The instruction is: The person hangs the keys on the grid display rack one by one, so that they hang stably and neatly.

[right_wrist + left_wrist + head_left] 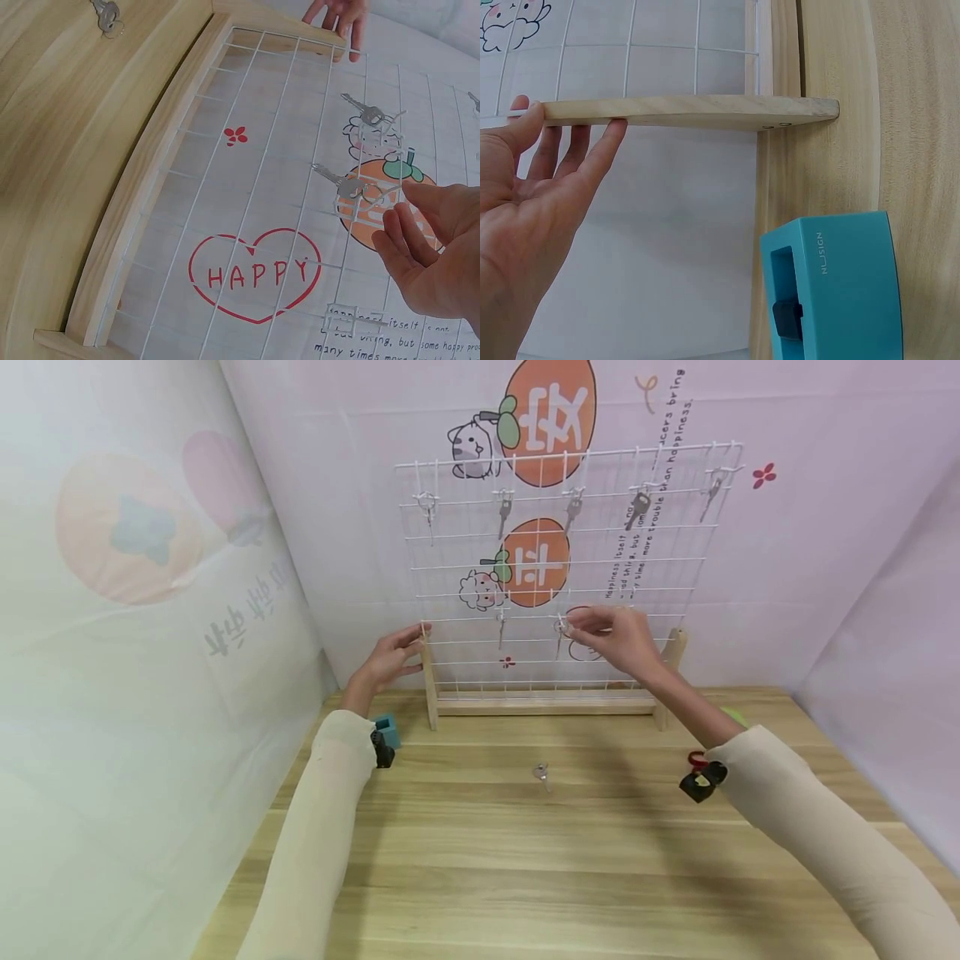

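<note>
A white wire grid rack [555, 562] with wooden side posts stands against the back cloth, with keys hanging from its hooks. My left hand [392, 656] holds the top of the left wooden post [690, 111], thumb on one face and fingertips against the other. Near the lower right hook, my right hand [615, 635] has thumb and fingers a little apart, beside a key [341, 182] whose ring hangs there. Another key [367, 114] hangs on the neighbouring hook. One loose key [542, 774] lies on the table in front of the rack.
Several keys, such as one grey key [639, 508], hang along the grid's upper row. A teal box [847, 285] sits on the table near the left post. Something red [697, 762] shows by the right wrist. Printed cloth [150, 693] walls the sides and back.
</note>
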